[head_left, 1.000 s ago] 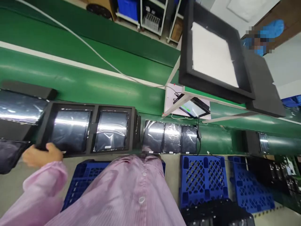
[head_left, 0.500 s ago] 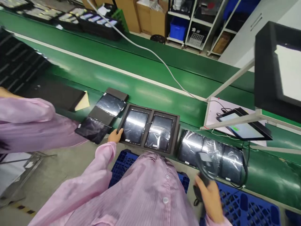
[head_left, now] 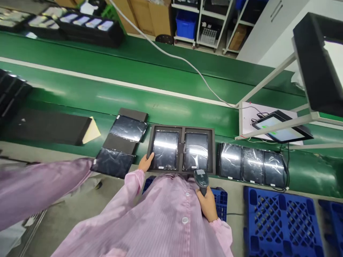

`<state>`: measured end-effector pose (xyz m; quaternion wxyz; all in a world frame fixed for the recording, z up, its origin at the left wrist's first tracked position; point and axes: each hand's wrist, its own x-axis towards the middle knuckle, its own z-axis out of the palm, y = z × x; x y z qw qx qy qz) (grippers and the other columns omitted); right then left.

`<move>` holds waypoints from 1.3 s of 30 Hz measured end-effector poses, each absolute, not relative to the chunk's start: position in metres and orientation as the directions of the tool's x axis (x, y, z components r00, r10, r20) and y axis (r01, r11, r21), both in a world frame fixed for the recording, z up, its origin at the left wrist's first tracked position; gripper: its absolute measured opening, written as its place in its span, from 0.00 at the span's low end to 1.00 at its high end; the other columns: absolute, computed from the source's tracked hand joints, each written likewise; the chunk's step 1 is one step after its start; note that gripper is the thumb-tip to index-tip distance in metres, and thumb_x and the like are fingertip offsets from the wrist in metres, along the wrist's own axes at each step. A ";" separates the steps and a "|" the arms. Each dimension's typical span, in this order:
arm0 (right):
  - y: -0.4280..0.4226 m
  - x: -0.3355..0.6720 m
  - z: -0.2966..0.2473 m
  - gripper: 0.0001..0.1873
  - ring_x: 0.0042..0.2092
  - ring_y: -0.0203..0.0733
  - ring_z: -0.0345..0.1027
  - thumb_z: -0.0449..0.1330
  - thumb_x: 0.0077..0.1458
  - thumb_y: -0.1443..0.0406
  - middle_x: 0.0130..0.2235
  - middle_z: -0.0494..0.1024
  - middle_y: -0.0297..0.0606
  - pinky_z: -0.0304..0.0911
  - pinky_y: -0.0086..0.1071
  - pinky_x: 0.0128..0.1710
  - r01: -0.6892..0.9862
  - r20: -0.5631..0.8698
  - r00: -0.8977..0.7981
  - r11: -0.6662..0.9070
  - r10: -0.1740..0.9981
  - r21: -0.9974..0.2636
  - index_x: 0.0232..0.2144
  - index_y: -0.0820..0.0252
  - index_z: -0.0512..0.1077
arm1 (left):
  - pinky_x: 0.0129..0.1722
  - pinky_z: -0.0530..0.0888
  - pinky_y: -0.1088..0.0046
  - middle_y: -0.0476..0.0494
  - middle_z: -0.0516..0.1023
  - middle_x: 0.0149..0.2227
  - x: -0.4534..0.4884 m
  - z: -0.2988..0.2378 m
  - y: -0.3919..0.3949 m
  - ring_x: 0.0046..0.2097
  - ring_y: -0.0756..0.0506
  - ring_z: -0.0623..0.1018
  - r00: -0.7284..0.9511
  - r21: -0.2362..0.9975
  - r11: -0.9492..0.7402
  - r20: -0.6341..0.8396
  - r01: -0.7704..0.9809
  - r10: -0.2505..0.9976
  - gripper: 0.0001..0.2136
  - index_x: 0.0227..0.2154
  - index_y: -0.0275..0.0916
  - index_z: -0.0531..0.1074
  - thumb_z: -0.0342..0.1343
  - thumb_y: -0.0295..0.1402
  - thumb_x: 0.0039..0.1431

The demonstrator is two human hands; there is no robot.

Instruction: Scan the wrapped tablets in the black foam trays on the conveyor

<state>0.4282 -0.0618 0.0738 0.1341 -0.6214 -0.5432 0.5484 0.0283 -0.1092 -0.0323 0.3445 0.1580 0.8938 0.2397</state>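
Observation:
My left hand [head_left: 145,162] grips the left edge of a dark foam tray [head_left: 181,147] at the near side of the green bench. In its two recesses lie a left film-wrapped tablet screen [head_left: 166,150] and a right one [head_left: 196,151], each with a small white label at its near edge. My right hand [head_left: 207,204] is wrapped round the handle of a barcode scanner [head_left: 201,178]. The scanner's head is at the tray's near edge, just below the right screen. Several more wrapped screens [head_left: 230,162] lie side by side to the right.
Left of the tray, wrapped screens [head_left: 114,162] rest on dark foam, near another person's pink sleeve [head_left: 45,185]. A tablet [head_left: 281,126] stands under a white frame [head_left: 278,130] at right. A cable [head_left: 187,64] crosses above the green bench [head_left: 112,96]. Blue pallets [head_left: 281,214] lie below.
My right hand has brought the barcode scanner leftward, from over the right-hand screens to the tray's near edge. My left hand keeps its grip on the tray. The camera view has shifted.

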 end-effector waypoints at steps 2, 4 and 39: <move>-0.076 0.409 0.072 0.23 0.46 0.56 0.77 0.59 0.54 0.50 0.45 0.83 0.48 0.68 0.41 0.48 0.535 -0.555 -0.132 -0.412 0.821 -0.738 0.46 0.59 0.74 | 0.50 0.74 0.57 0.36 0.84 0.40 0.027 -0.036 -0.111 0.47 0.31 0.81 -0.700 0.532 0.841 -0.561 0.104 0.441 0.28 0.34 0.41 0.75 0.51 0.63 0.55; -0.087 0.395 0.071 0.25 0.43 0.54 0.76 0.58 0.54 0.49 0.43 0.83 0.47 0.68 0.41 0.46 0.541 -0.571 -0.074 -0.448 0.818 -0.712 0.47 0.60 0.74 | 0.51 0.74 0.57 0.37 0.83 0.40 0.026 -0.038 -0.113 0.48 0.32 0.81 -0.685 0.537 0.839 -0.577 0.093 0.445 0.28 0.34 0.41 0.75 0.51 0.64 0.55; -0.109 0.341 0.122 0.24 0.32 0.48 0.73 0.62 0.56 0.47 0.33 0.81 0.40 0.69 0.38 0.36 0.529 -0.646 0.013 -0.553 0.763 -0.643 0.44 0.59 0.75 | 0.44 0.74 0.64 0.42 0.82 0.35 -0.012 -0.030 -0.109 0.43 0.38 0.79 -0.518 0.691 0.720 -0.596 0.058 0.614 0.33 0.32 0.39 0.78 0.50 0.68 0.57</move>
